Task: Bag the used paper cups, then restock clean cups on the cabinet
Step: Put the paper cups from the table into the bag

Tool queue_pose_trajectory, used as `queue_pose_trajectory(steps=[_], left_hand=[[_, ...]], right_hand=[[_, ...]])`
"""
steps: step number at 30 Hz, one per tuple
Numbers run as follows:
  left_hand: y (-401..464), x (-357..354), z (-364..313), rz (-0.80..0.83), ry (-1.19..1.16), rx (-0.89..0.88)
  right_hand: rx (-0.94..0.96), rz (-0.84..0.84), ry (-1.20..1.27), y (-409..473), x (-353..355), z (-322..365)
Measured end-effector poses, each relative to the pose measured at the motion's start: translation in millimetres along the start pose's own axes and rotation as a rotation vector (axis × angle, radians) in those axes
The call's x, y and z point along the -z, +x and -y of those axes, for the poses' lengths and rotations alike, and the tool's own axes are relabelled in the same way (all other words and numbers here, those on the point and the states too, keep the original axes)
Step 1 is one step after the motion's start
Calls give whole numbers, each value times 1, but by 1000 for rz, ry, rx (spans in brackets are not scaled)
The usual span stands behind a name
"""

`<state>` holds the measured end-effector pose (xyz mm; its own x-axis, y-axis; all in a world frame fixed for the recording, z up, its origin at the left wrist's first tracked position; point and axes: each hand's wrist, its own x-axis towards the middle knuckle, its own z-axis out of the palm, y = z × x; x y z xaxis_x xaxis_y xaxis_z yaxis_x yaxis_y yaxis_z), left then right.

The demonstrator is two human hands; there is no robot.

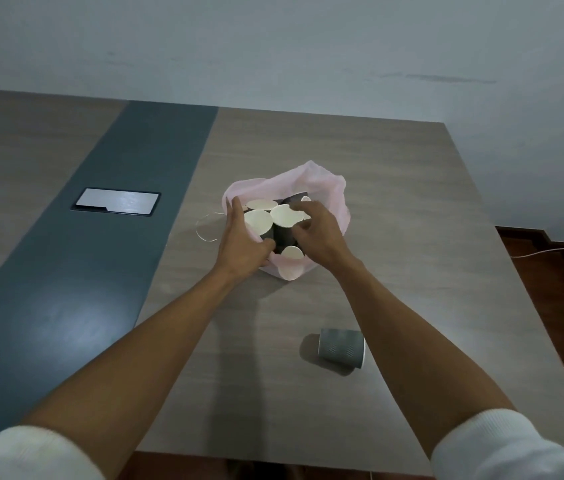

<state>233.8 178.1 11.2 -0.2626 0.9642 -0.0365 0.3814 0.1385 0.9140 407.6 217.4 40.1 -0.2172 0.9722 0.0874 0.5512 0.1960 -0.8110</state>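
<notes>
A thin pink plastic bag (pixel 325 188) lies open on the wooden table (pixel 394 202), with several dark paper cups (pixel 282 216) with cream insides packed in it. My left hand (pixel 242 244) holds the bag's left rim, fingers along the cups. My right hand (pixel 318 233) reaches into the bag from the right, its fingers curled around a dark cup. One more grey ribbed cup (pixel 341 348) lies on its side on the table, nearer to me, under my right forearm.
A dark grey strip (pixel 100 254) runs down the table with a silver cable hatch (pixel 116 201) set in it. A loop of white drawstring (pixel 206 226) trails left of the bag. The table's right edge drops to a reddish floor (pixel 550 271). A pale wall stands behind.
</notes>
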Motion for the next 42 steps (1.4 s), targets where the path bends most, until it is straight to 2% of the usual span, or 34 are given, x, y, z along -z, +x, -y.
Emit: queue_pose_trajectory(steps=[6, 10, 17, 21, 24, 26, 31, 34, 36, 38, 39, 40, 42], left_hand=[[-12, -8, 5, -20, -2, 19], [-30, -15, 3, -24, -22, 7], [-67, -14, 11, -29, 68, -59], [-94, -16, 27, 37, 3, -33], [-108, -14, 32, 30, 27, -38], [-114, -10, 35, 31, 35, -34], [-130, 0, 30, 58, 30, -20], [-138, 4, 28, 29, 66, -37], [-141, 6, 23, 19, 73, -46], [-142, 7, 17, -2, 91, -48], [-142, 6, 13, -15, 97, -48], [-141, 6, 9, -23, 96, -45], [-137, 5, 2, -35, 110, -28]], right_hand=[[-113, -182, -118, -17, 17, -19], [-221, -234, -187, -51, 31, -43], [-624, -70, -316, -123, 29, -88], [-809, -69, -88, -161, 11, -104], [-813, -185, 50, -177, 4, -110], [-796, -208, 55, -181, 5, -102], [-835, 10, 83, -186, -11, -76], [-762, 20, 7, -185, -32, -84], [-763, -126, 17, -178, -31, -79], [-706, -478, 73, -165, -15, -63], [-620, -662, 120, -155, -4, -53], [-502, -770, 177, -143, 7, -42], [-254, -729, 243, -120, 22, -23]])
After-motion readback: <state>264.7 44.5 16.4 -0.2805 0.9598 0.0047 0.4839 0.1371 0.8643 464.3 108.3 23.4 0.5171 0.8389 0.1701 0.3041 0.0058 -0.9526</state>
